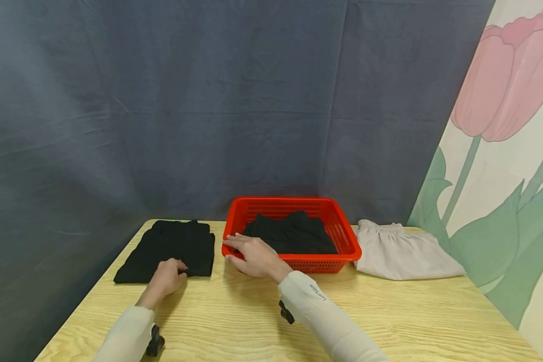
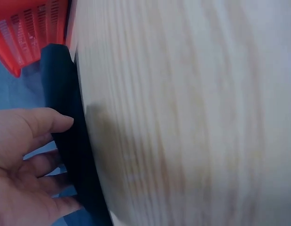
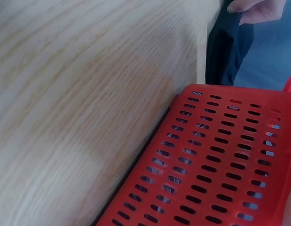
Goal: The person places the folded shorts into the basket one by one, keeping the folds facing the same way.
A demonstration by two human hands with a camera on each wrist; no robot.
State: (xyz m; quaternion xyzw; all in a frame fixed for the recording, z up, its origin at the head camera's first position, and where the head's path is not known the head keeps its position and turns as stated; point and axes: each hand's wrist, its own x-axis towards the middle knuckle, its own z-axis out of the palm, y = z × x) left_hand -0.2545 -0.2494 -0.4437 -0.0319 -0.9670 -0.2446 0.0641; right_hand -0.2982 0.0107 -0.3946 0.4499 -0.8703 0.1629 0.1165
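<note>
In the head view a folded black garment point(image 1: 172, 246) lies at the table's left. My left hand point(image 1: 166, 276) rests at its near right edge, fingers loosely bent. In the left wrist view, the thumb and fingertips of this hand point(image 2: 30, 160) touch the folded edge of the black cloth point(image 2: 72, 122). My right hand point(image 1: 255, 255) lies over the front left corner of a red plastic basket point(image 1: 294, 257), its fingers extended across the rim. Another black garment point(image 1: 294, 234) lies inside the basket. The right wrist view shows the basket's slotted side point(image 3: 206, 155), with that hand mostly out of frame.
Right of the basket lies a light beige garment with a gathered waistband point(image 1: 402, 254). Everything stands on a pale wooden table point(image 1: 235, 322). Behind it hangs a dark grey-blue curtain point(image 1: 217, 110), and a wall painted with tulips point(image 1: 502, 211) borders the right side.
</note>
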